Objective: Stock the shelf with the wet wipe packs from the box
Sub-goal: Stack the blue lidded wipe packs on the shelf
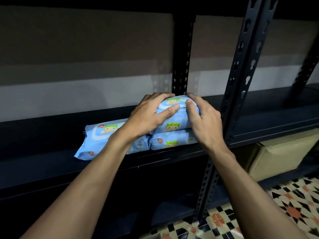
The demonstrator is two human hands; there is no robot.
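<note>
The top wet wipe pack (174,116) lies on a second pack (172,141) on the dark metal shelf (43,152), with a third pack (101,135) just beside them on the left, in a dim room with a patterned tile floor (284,204). A perforated black upright (240,69) stands just to the right, and a cardboard box (279,156) sits lower down. The left hand (148,116) and right hand (205,121) each hold an end of the top pack, grip curled round it.

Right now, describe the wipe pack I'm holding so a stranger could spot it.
On the black metal shelf, just left of the front upright post, lie three blue wet wipe packs. It is the top pack, gripped by the left hand and right hand, stacked on a lower pack; the third pack lies alone to the left.
</note>
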